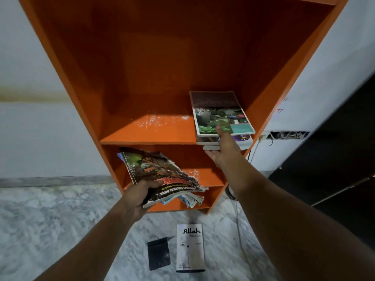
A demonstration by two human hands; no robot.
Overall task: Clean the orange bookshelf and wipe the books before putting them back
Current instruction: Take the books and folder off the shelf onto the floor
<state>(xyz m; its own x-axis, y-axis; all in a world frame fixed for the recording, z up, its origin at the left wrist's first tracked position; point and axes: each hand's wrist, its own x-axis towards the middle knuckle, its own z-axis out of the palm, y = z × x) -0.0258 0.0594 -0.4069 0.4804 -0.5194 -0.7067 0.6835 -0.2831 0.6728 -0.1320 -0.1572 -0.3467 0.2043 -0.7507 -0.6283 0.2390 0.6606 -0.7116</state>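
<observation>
Stack (221,114) of books sits at the right end of the bookshelf's (148,136) middle board, front edge hanging just past the lip. Right hand (223,151) pinches that edge, thumb on the top cover, fingers curled under the lowest book. Left hand (138,197) grips a ragged bundle (162,175) of magazines, fingers wrapped round its near edge, held in front of the lower boards. Main risk: stack is several loose books gripped by one edge only. Pulled out one-handed, the top glossy one could slide off, or the lower ones could fan and drop. Left hand is full, so it can't catch anything. Bundle is a risk too: pages are torn and sagging at its right end, so inner sheets could slip out if the grip tilts. Dust streaks (156,122) on the board beside the stack mean that books put back now would pick the dirt up again. Down on the floor (60,220), a white book (189,248) and a dark cloth (158,253) lie close to each other right under the hands, so a dropped book would land on them. Cable (239,220) trails down by the right side, a snag risk for the foot.
</observation>
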